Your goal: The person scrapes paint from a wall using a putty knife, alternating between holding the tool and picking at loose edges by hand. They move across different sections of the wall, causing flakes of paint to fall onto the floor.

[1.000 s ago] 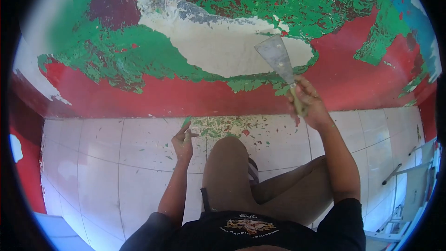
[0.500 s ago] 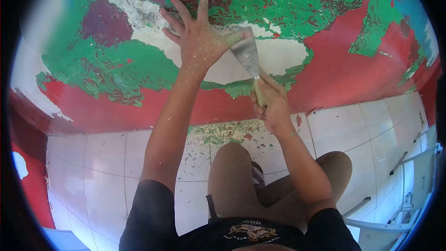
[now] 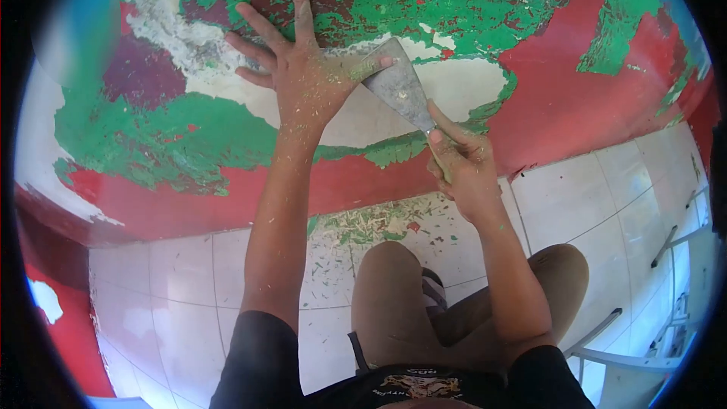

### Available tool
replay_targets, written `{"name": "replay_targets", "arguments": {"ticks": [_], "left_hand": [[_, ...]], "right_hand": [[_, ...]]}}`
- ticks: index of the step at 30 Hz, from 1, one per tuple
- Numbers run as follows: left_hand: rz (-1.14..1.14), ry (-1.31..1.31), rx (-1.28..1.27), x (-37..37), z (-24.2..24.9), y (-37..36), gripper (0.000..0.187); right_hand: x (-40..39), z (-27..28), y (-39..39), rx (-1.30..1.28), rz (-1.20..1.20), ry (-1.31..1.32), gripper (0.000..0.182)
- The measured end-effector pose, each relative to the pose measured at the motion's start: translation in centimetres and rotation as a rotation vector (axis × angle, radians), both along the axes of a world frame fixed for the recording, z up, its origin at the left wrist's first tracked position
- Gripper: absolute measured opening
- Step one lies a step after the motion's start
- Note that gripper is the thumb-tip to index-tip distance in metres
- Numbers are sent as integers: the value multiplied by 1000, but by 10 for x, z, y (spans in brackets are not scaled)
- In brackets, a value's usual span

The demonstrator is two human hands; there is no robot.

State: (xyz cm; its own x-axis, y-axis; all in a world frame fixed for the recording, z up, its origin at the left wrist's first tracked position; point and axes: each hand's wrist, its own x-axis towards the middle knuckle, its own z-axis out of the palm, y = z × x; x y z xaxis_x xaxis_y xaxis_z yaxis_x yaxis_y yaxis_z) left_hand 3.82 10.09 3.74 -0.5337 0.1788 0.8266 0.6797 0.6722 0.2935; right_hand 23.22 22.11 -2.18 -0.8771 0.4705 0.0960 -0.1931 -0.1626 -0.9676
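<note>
My right hand (image 3: 468, 168) is closed around the handle of a paint scraper (image 3: 400, 89). Its wide metal blade, dusted with flakes, points up and left at the wall, near a bare white patch (image 3: 454, 89). My left hand (image 3: 307, 79) is spread against the wall with fingers apart, and its thumb reaches onto the blade's upper left part. Around both hands the wall carries peeling green paint (image 3: 439, 0), red paint (image 3: 560, 98) and dark maroon areas. Small paint flakes cling to my left forearm.
Green and pale paint chips (image 3: 371, 223) lie on the white tiled floor (image 3: 182, 280) along the wall's foot. My bent knees (image 3: 390, 273) are close below my hands. A metal-legged object (image 3: 628, 356), perhaps a folding ladder, stands at the lower right.
The scraper's handle has swung to the right, so the blade lies more slanted and shows its face more. My left thumb now rests over the blade. The view has shifted slightly.
</note>
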Motion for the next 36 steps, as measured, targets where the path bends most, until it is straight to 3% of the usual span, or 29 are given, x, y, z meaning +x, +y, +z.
{"name": "replay_targets", "arguments": {"ticks": [3, 20, 23, 25, 28, 32, 34, 36], "left_hand": [[49, -43, -36, 2, 3, 2, 150], [65, 5, -34, -2, -2, 2, 147], [77, 4, -43, 0, -1, 2, 147], [84, 4, -51, 0, 0, 3, 148], [76, -4, -60, 0, -1, 1, 148], [55, 25, -49, -6, -3, 1, 147], [21, 50, -28, -9, -4, 2, 144], [24, 70, -14, -9, -5, 1, 144]], "right_hand": [[1, 10, -9, 16, -44, -50, 45], [-4, 14, 6, -10, -30, -101, 41], [-1, 21, 14, -25, 10, -131, 47], [2, 29, 21, 0, 34, -134, 38], [1, 34, 32, 16, 54, -166, 36], [0, 30, 36, 101, 42, -134, 36], [-2, 23, 34, 277, -8, -88, 37], [-5, 7, 23, 166, 0, -56, 39]]}}
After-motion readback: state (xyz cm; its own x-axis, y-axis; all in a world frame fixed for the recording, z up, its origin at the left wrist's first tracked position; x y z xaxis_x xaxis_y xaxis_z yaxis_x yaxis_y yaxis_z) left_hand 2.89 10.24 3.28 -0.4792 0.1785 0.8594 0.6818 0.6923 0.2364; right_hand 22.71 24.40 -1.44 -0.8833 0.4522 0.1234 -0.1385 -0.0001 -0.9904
